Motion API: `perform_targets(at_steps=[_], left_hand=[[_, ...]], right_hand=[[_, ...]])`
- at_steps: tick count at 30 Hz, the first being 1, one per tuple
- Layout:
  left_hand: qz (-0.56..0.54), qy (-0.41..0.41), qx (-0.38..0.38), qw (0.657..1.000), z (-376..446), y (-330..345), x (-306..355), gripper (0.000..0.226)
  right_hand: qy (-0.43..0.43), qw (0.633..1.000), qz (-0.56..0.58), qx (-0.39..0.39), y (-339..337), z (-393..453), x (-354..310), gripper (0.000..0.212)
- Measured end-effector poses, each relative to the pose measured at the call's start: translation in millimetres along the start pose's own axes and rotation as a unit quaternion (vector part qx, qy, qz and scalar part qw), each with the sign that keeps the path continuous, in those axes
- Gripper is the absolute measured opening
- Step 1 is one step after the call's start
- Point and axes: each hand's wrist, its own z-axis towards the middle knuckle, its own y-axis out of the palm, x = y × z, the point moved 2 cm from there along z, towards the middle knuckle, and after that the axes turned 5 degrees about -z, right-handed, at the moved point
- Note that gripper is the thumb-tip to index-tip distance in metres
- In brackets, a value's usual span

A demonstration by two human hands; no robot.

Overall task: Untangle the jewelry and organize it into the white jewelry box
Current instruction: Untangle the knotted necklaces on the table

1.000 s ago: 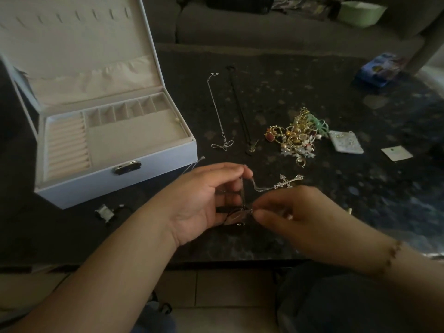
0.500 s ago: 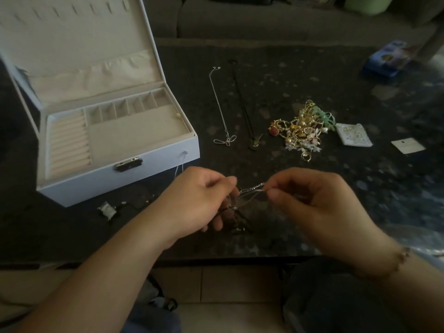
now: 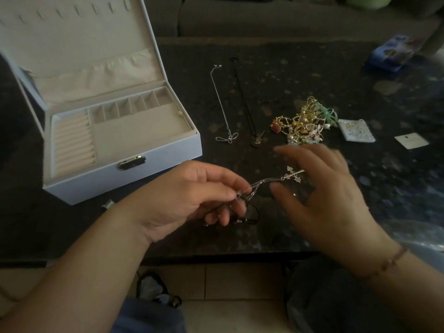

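While the left hand (image 3: 192, 200) pinches the tangled silver chain (image 3: 262, 183) and black cord over the table (image 3: 312, 68), right hand (image 3: 322, 200) spread and empty beside the cross pendant (image 3: 293, 174), untangling continues; next, separate the strands, judged delicate.

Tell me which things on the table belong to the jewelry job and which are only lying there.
Job:
- white box, lid open
- cross chain, pinched by left hand
- black cord, same hand
- right hand, open beside the cross
- silver necklace
- black necklace
- gold pile

Lying about:
- blue packet
- white card
- white pouch
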Motion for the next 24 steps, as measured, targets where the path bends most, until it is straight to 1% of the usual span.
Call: perform_targets(at_steps=[1, 3, 4, 5, 6, 7, 10, 12, 14, 19, 22, 24], left_hand=[[-0.008, 0.002, -0.005, 1.000, 0, 0, -1, 0.017], [-0.016, 0.006, -0.006, 1.000, 1, 0, -1, 0.021], [-0.019, 0.008, -0.003, 1.000, 1, 1, -1, 0.022], [-0.021, 0.011, 0.001, 1.000, 2, 2, -1, 0.022], [-0.020, 0.013, 0.006, 1.000, 2, 3, 0, 0.021], [-0.016, 0.016, 0.012, 1.000, 2, 3, 0, 0.021], [0.028, 0.023, 0.021, 0.999, 2, 3, -1, 0.022], [0.063, 0.020, 0.012, 0.998, 0, 3, 0, 0.023], [0.068, 0.017, 0.001, 0.998, -1, 4, 1, 0.026], [0.066, 0.021, -0.020, 0.997, -3, 8, 3, 0.033], [0.075, 0.021, -0.023, 0.997, -4, 10, 3, 0.035], [0.087, 0.023, -0.022, 0.996, -4, 11, 4, 0.036]], right_hand=[[-0.043, 0.998, 0.012, 0.036, -5, -1, -6, 0.030], [-0.144, 0.985, 0.060, 0.071, -14, -8, -19, 0.015], [-0.183, 0.978, 0.072, 0.073, -16, -13, -25, 0.013], [-0.204, 0.974, 0.073, 0.064, -15, -16, -30, 0.014], [-0.206, 0.975, 0.067, 0.048, -13, -19, -32, 0.016], [-0.187, 0.980, 0.056, 0.029, -9, -20, -32, 0.018], [-0.096, 0.995, 0.015, -0.019, -1, -16, -27, 0.032], [-0.063, 0.997, -0.014, -0.041, 1, -13, -22, 0.036], [-0.053, 0.997, -0.024, -0.055, 3, -13, -21, 0.037], [-0.044, 0.997, 0.007, -0.068, 8, -13, -21, 0.041], [-0.041, 0.996, 0.045, -0.069, 11, -11, -18, 0.037], [-0.048, 0.995, 0.061, -0.059, 12, -9, -16, 0.031]])
